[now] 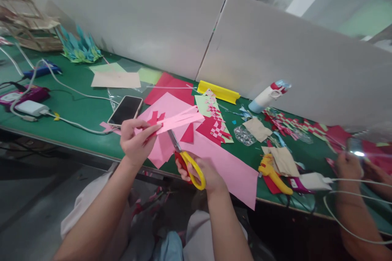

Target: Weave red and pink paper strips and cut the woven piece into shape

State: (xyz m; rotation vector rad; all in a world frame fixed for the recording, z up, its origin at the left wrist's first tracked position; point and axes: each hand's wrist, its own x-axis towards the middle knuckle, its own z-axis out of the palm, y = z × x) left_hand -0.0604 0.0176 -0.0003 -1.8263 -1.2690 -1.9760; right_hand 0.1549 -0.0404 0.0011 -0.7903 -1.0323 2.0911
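Seen from the head camera, a green counter [76,110] crowded with paper craft runs along a grey partition [153,20], with a wooden model house [30,24] and a turquoise paper plant [80,45] at the upper left of the frame. White cables cross the left side near a dark-screened phone [126,110], which lies just behind the person's left hand [137,138]. A yellow angled strip [219,91] and a white-and-blue bottle [266,97] stand right of centre, beyond checked woven paper pieces [214,120]; a yellow glue gun [272,173] lies at the lower right, while at the far right a co-worker's hand [349,167] holds a device with a bright light. At centre, the left hand pinches pink paper strips [180,121] between thumb and fingers, their free ends fanned toward the right, above loose pink and red sheets. The right hand [211,175], raised from below, grips red-and-yellow scissors [183,155] by the handles, partly covering a large pink sheet [235,171]. The blades point up and left to the strips' lower edge; whether paper sits between them cannot be told.
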